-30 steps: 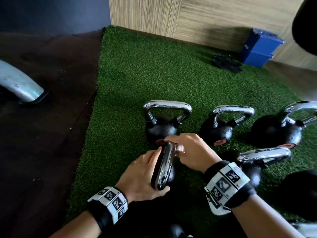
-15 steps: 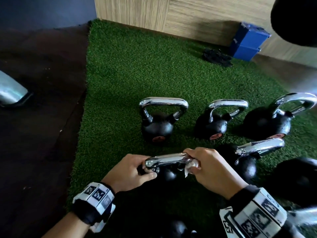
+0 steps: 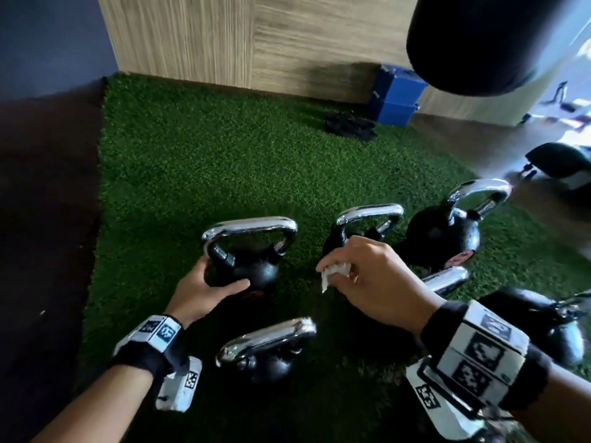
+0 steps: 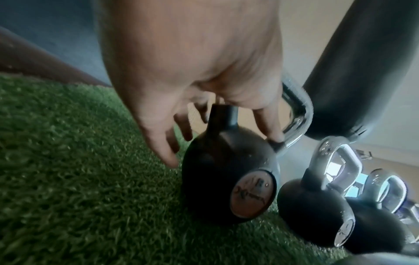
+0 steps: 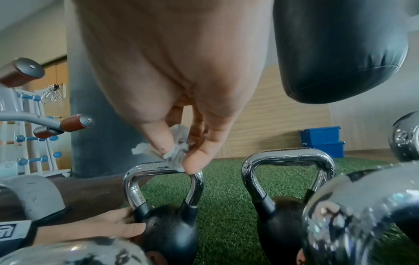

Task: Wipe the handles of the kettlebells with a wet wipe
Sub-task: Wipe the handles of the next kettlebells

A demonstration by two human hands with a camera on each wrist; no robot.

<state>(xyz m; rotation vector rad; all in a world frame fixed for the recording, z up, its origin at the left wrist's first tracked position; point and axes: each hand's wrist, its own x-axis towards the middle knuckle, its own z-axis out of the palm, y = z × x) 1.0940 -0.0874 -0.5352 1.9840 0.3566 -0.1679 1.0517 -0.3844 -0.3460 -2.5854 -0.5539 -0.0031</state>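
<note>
Left hand (image 3: 204, 290) spread against the black body of the far-left kettlebell (image 3: 252, 270), thumb lying across its near face and fingers at the base of its chrome handle (image 3: 249, 227), not curled round anything. Right hand (image 3: 374, 279) raised just right of that handle, thumb and fingertips pinching a crumpled white wet wipe (image 3: 334, 272); from the right wrist view, wipe (image 5: 174, 150) hanging just above the handle's top bar, contact unclear. Round reddish label (image 4: 251, 193) on the kettlebell's face, writing too blurred to read. Black-and-white coded squares on both wristbands (image 3: 476, 343), unreadable. Two more kettlebells in the far row to the right, another kettlebell (image 3: 268, 350) near and between the wrists, all on green turf (image 3: 224, 161). Turf's left edge meeting dark flooring (image 3: 44, 219) just beside the held kettlebell; open turf beyond the row up to a wooden wall (image 3: 256, 39). Blue boxes (image 3: 395, 95) at the wall, black punching bag (image 3: 486, 39) hanging above right
</note>
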